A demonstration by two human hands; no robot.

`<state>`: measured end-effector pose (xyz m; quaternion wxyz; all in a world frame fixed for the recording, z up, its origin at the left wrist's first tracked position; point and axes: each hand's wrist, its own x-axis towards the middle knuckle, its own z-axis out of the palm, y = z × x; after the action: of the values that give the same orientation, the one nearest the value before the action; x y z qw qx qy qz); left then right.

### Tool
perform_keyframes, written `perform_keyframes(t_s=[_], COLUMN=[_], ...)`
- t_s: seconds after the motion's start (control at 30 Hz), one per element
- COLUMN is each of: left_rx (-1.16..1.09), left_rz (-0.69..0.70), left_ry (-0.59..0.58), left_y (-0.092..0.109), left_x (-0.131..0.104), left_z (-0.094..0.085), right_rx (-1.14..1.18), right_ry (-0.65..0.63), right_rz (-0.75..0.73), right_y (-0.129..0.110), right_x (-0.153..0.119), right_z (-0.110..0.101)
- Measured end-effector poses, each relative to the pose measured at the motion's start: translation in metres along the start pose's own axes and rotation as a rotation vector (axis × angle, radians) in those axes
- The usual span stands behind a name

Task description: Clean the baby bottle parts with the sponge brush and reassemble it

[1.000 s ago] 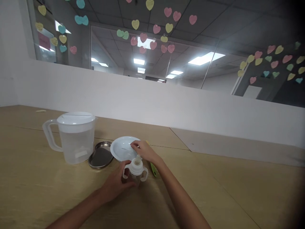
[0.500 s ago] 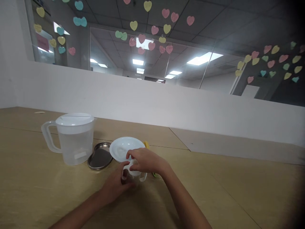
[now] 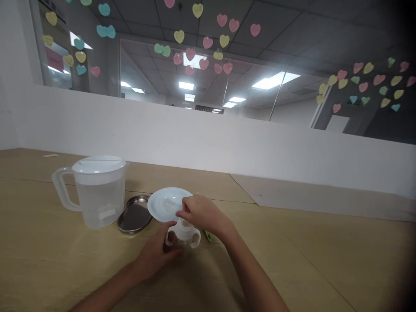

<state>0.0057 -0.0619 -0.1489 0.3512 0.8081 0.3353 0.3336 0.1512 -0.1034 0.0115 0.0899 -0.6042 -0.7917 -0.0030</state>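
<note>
A small clear bottle (image 3: 183, 236) with a white collar and two white side handles stands upright on the table. My left hand (image 3: 158, 250) is wrapped round its left side. Just above the bottle's top, my right hand (image 3: 202, 212) is closed in a pinch; what its fingers hold, if anything, is hidden. Behind the hands sits a white bowl (image 3: 162, 205) with something pale inside. The end of a green object (image 3: 208, 236) shows below my right wrist, and a bit of yellow peeks out above that hand.
A lidded translucent pitcher (image 3: 100, 195) stands at the left on the wooden table (image 3: 312, 255). Between it and the bowl lies a metal tray (image 3: 134, 215). A thin pale piece (image 3: 50, 155) is at the far left. Behind is a white wall (image 3: 182, 138).
My right hand has lifted a little from the bottle's top, its fingers now closer together, and the white collar shows more. The view has shifted slightly.
</note>
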Motion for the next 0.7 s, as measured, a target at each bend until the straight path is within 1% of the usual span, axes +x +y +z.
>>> perform_keyframes(t_s=[0.07, 0.2, 0.33, 0.47, 0.53, 0.57, 0.63, 0.7], left_rx=[-0.003, -0.020, -0.006, -0.027, -0.043, -0.049, -0.059, -0.067], left_rz=[0.010, 0.019, 0.026, 0.020, 0.023, 0.028, 0.040, 0.048], left_ry=[-0.017, 0.006, 0.010, 0.009, 0.010, 0.010, 0.012, 0.021], left_y=[0.000, -0.001, 0.001, 0.002, 0.001, -0.001, -0.004, -0.005], left_x=[0.000, 0.000, -0.001, -0.001, 0.000, 0.000, 0.001, 0.001], left_z=[0.000, -0.001, -0.001, -0.002, -0.002, -0.001, 0.000, 0.000], right_rx=[0.011, 0.152, 0.237, 0.327, 0.371, 0.391, 0.433, 0.468], right_ry=[0.011, 0.018, -0.037, -0.022, 0.034, 0.084, 0.226, 0.393], right_rz=[-0.023, -0.160, -0.276, -0.322, -0.309, -0.302, -0.290, -0.273], right_y=[0.003, 0.013, 0.019, 0.022, 0.024, 0.024, 0.024, 0.024], right_x=[0.001, 0.004, 0.001, -0.006, -0.010, -0.012, -0.016, -0.020], right_z=[0.002, 0.002, -0.005, -0.015, -0.021, -0.024, -0.030, -0.035])
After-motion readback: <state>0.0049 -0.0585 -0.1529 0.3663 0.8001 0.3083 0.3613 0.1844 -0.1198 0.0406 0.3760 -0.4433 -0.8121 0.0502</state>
